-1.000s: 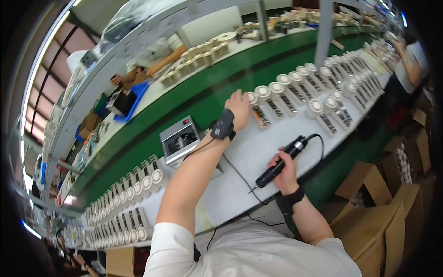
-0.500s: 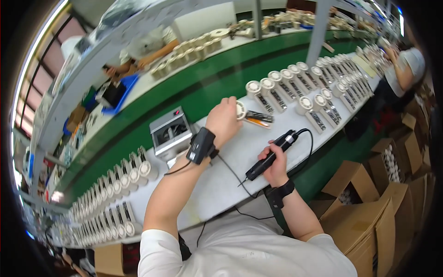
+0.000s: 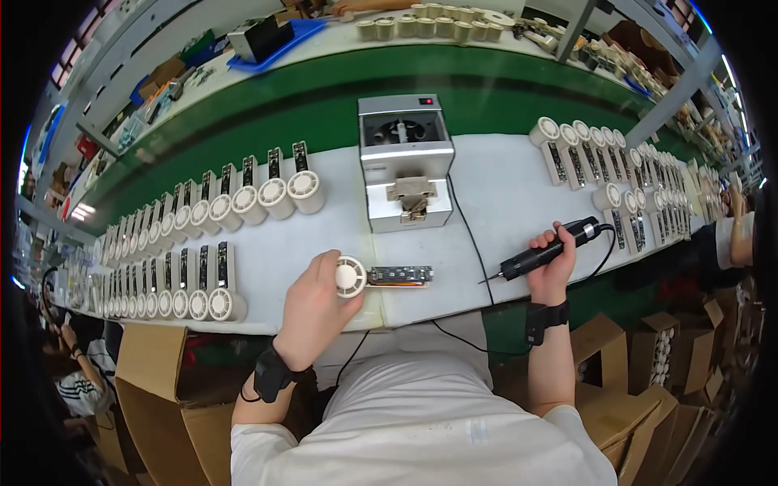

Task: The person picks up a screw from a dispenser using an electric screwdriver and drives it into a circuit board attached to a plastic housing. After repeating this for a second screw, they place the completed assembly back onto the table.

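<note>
In front of me my left hand [image 3: 316,301] is closed round the round white head of a small fan-like device [image 3: 351,277]. Its slotted cap faces up, and its handle, carrying a dark circuit board [image 3: 401,275], points right. My right hand [image 3: 555,263] grips a black electric screwdriver [image 3: 535,259]. The bit of the screwdriver points left, toward the device but apart from it, and a black cable runs from its back end. Beyond the hands stands a silver screw feeder [image 3: 405,166] with a small red light.
Rows of similar white devices stand on the left [image 3: 275,198] and right [image 3: 579,154] of the white worktop [image 3: 478,186]. Cardboard boxes [image 3: 154,364] sit below at both sides. A blue tray [image 3: 279,49] lies on the far bench. People work at both edges.
My left hand has brought the device from the right-hand rows back to the middle, near me. The view has swung left. My right hand still holds the screwdriver.
</note>
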Demonstrator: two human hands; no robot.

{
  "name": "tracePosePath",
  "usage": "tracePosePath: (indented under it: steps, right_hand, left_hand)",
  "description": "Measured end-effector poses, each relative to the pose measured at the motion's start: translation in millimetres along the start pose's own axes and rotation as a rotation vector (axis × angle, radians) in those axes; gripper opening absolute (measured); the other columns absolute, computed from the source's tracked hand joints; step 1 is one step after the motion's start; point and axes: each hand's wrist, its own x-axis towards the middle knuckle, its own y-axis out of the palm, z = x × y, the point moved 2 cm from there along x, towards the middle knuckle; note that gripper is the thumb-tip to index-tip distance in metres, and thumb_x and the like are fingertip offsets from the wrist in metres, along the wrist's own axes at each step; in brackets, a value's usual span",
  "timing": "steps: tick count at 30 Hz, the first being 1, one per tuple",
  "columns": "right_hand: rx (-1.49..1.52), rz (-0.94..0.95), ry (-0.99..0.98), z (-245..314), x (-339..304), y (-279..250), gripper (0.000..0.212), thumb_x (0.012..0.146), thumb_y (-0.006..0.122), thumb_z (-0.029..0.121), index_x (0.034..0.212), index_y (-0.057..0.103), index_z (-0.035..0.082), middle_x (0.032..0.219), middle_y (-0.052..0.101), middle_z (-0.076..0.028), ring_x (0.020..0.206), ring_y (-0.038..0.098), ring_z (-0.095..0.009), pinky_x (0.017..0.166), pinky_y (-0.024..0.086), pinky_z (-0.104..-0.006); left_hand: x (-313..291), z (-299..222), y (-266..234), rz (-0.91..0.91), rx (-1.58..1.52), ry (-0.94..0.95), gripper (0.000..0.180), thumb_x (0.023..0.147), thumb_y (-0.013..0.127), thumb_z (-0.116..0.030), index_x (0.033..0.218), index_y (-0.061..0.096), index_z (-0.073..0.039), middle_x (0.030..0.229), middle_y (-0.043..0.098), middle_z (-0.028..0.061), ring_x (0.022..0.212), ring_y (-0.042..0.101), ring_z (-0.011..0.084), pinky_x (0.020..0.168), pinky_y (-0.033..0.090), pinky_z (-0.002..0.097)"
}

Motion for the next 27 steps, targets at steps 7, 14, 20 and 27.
tracePosePath:
  steps: [7, 14, 20, 27]
  right_hand:
    - [-0.36, 0.352, -0.235, 13, -50, 122, 0.026, 0.088, 0.057, 0.012, 0.11, 0.048, 0.002, 0.073, 0.048, -0.004, 0.062, 0.047, -0.015, 0.062, 0.044, -0.0307]
    - [-0.639, 0.652, -0.467, -34, -71, 202, 0.029, 0.085, 0.059, 0.0, 0.111, 0.048, -0.003, 0.07, 0.056, -0.007, 0.06, 0.057, -0.017, 0.06, 0.049, -0.0318]
    - [-0.664, 0.683, -0.522, -63, -63, 214, 0.026, 0.084, 0.06, -0.003, 0.108, 0.05, -0.003, 0.072, 0.058, -0.007, 0.061, 0.06, -0.017, 0.061, 0.05, -0.0314]
    - [-0.688, 0.622, -0.525, -73, -54, 219, 0.021, 0.084, 0.06, -0.004, 0.104, 0.052, -0.003, 0.073, 0.059, -0.007, 0.059, 0.059, -0.017, 0.058, 0.05, -0.0309]
  left_hand:
    - [13, -4, 8, -0.02, -0.015, 0.211, 0.049, 0.077, 0.076, -0.02, 0.115, 0.054, 0.001, 0.103, 0.061, 0.0166, 0.089, 0.062, 0.032, 0.088, 0.048, 0.0426]
    - [23, -4, 32, 0.105, 0.087, 0.392, 0.021, 0.082, 0.07, -0.021, 0.095, 0.064, -0.006, 0.084, 0.062, 0.0076, 0.083, 0.061, 0.0246, 0.098, 0.041, 0.0437]
    - [18, 0, 32, 0.038, 0.014, 0.423, 0.016, 0.081, 0.069, -0.022, 0.086, 0.065, -0.007, 0.074, 0.061, 0.0058, 0.084, 0.061, 0.0226, 0.1, 0.041, 0.0434]
    - [19, -1, 32, 0.096, 0.063, 0.43, 0.017, 0.081, 0.069, -0.021, 0.083, 0.064, -0.005, 0.074, 0.062, 0.0062, 0.085, 0.061, 0.0224, 0.101, 0.041, 0.0435]
